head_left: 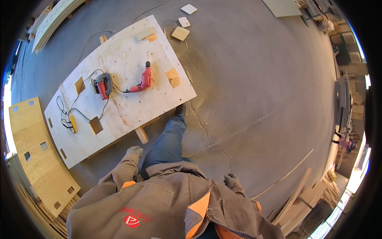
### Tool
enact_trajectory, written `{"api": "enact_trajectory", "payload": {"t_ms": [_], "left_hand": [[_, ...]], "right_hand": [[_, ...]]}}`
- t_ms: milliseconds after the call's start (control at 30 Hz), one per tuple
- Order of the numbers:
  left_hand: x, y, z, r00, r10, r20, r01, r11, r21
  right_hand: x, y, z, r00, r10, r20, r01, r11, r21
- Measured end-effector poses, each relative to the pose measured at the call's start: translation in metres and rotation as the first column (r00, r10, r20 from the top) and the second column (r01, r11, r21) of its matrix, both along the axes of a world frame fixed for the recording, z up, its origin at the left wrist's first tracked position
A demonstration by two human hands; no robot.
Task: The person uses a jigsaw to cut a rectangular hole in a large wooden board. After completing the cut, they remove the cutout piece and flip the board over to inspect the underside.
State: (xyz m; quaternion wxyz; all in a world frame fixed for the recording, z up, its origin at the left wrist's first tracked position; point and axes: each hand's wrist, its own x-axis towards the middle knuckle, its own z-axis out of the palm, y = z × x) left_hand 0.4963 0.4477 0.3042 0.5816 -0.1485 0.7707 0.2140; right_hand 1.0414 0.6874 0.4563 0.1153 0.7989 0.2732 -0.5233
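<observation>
My left hand [135, 151], in a pale work glove, hangs beside my leg near the close edge of a white-faced board [131, 115]. Its fingers are loosely bent and slightly apart, with nothing seen in them. Out over the floor to the right is my right hand [231, 182], in a grey glove, its fingers also loose and no object visible in it. On the board lie a red drill [144, 81] with a long bit and a red-and-grey jigsaw [104, 85]. A black cable with a yellow socket block [72, 124] loops across the board's left part.
Wooden supports [141, 134] stick out under the board, which has square cut-outs. A yellowish panel with square holes [35, 139] lies at left. Several offcuts [180, 33] are on the concrete floor [258, 79] beyond. A long thin strip [284, 175] and stacked timber [294, 195] lie right.
</observation>
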Motion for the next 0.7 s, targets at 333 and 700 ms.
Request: {"api": "enact_trajectory", "payload": {"t_ms": [333, 700], "left_hand": [[-0.013, 0.206, 0.007, 0.927, 0.375, 0.009, -0.353, 0.864, 0.359], [-0.024, 0.296, -0.044, 0.773, 0.619, -0.136, -0.55, 0.762, 0.342]], "right_hand": [[-0.057, 0.189, 0.059, 0.941, 0.337, 0.002, -0.336, 0.937, -0.096], [-0.161, 0.451, 0.026, 0.568, 0.817, -0.104, -0.817, 0.544, -0.19]]}}
